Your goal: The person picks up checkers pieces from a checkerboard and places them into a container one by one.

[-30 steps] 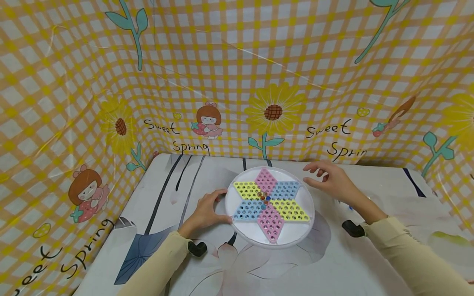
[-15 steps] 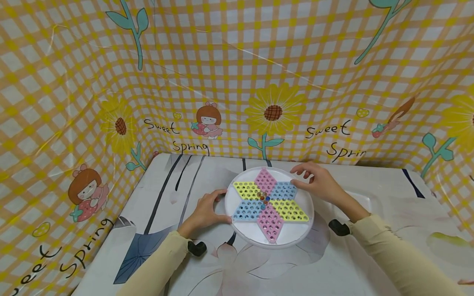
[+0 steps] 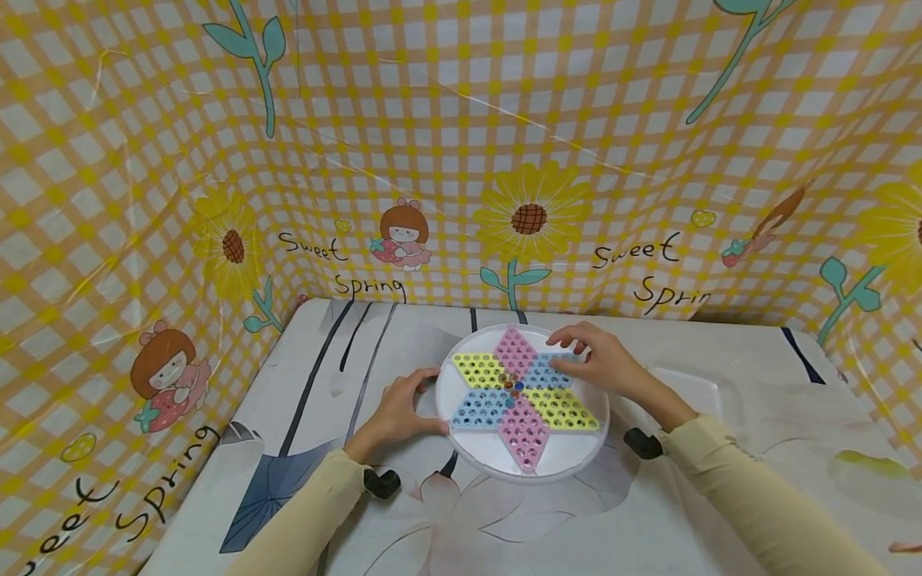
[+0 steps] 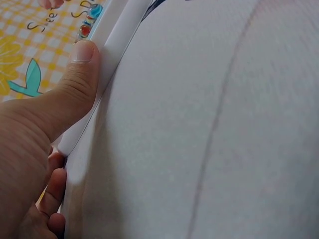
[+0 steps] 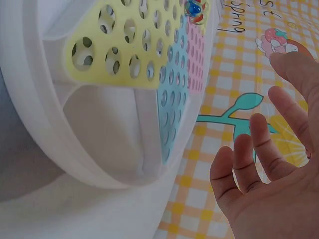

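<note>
A round white Chinese checkers board with a pink, yellow and blue star of holes lies on the table. Several glass marbles cluster at the star's centre. My left hand holds the board's left edge; in the left wrist view the thumb lies against the white rim, with the other fingers curled at its side. Over the far right part of the board hovers my right hand, its fingers spread and slightly bent. In the right wrist view no marble shows in that hand.
A clear shallow tray stands right of the board, partly behind the right forearm. The table has a printed floral cover. A checked yellow cloth rises behind it and along both sides.
My right hand has moved left from beside the board to above its blue and pink points, uncovering more of the clear tray. The left hand and the board have stayed put.
</note>
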### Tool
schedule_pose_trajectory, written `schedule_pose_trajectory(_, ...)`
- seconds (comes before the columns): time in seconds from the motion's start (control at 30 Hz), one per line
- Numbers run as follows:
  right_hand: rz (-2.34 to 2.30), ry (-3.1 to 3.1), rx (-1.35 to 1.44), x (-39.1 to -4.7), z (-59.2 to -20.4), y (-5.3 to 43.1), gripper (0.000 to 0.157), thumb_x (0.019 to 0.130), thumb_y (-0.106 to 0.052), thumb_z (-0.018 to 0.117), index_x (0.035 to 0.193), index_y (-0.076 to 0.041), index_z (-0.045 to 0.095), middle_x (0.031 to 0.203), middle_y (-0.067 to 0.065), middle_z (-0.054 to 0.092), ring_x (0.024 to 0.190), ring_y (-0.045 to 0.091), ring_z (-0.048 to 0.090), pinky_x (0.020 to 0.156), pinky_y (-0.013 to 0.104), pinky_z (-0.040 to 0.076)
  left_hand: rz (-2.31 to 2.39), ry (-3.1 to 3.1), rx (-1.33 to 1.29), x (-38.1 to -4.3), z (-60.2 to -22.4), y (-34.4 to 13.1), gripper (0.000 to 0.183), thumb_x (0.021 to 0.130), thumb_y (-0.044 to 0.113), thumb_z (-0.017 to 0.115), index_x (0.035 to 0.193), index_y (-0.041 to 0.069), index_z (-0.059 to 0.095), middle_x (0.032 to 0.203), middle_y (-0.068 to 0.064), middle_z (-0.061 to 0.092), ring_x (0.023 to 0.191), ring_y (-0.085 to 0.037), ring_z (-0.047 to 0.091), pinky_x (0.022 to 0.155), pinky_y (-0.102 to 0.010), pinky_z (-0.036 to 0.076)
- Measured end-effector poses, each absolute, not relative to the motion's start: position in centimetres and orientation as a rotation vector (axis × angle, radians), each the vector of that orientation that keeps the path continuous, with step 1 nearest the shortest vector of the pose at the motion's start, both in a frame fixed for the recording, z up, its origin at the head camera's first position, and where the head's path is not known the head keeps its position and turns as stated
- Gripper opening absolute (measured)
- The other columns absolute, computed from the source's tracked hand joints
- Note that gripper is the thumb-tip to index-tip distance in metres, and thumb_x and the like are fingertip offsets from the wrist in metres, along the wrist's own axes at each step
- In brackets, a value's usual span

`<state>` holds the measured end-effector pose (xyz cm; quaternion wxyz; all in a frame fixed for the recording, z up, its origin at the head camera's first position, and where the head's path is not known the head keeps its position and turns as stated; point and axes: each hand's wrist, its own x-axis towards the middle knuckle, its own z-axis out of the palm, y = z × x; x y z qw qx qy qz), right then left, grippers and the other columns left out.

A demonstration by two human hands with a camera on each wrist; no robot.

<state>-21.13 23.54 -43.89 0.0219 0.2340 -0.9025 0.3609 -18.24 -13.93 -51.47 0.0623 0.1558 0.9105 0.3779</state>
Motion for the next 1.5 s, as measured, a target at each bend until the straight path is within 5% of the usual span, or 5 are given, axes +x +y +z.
schedule_pose_trajectory(0.7, 1.103, -2.865, 0.813, -21.5, -45.3, 21.7, 0.035, 0.089, -0.015, 0.081, 0.121, -0.006, 0.071, 0.112, 0.016, 0.063, 0.096, 0.034, 0.059, 0.076, 0.038, 0.051, 1.147, 2.757, 0.492, -18.2, -51.2, -13.9, 0.096, 0.068, 0.04, 0.097, 0.15, 0.021, 0.05, 0.118, -0.005, 0.056, 0.104, -0.021, 0.046, 0.091, -0.043, 0.036)
schedule_pose_trajectory(1.5, 1.059, -3.016, 0.854, -21.7, -46.8, 19.5, 0.02, 0.088, -0.016, 0.081, 0.106, -0.012, 0.074, 0.106, 0.01, 0.063, 0.098, 0.028, 0.056, 0.086, 0.047, 0.047, 1.154, 2.761, 0.503, -18.3, -51.6, -14.1, 0.097, 0.068, 0.039, 0.097, 0.151, 0.02, 0.049, 0.118, -0.006, 0.057, 0.103, -0.021, 0.046, 0.092, -0.045, 0.035)
